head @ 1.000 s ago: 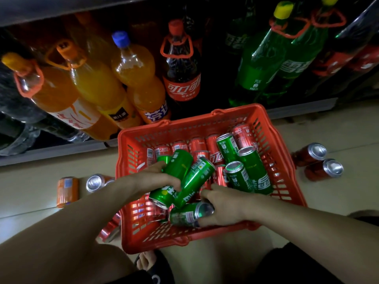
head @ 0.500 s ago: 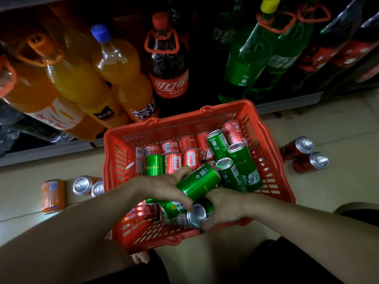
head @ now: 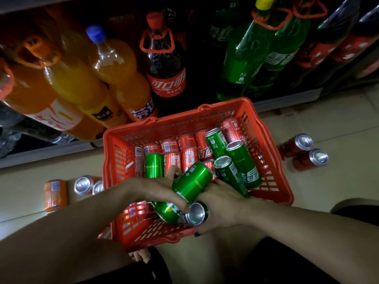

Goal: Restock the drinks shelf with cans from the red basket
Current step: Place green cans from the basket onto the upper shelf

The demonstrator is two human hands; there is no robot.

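Now both hands have closed in: left hand (head: 162, 189) clamps two green cans (head: 190, 181), right hand (head: 221, 206) grips a third, all low inside the red basket (head: 272, 181). Gathering complete; shelf placement pending.

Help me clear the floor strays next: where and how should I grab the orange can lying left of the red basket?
The orange can lies on its side on the floor, apart from the silver-topped cans beside it. Come from above and wrap your fingers across the middle of its round body; its long sides look open, so a grasp across them should be steadier than pinching an end.
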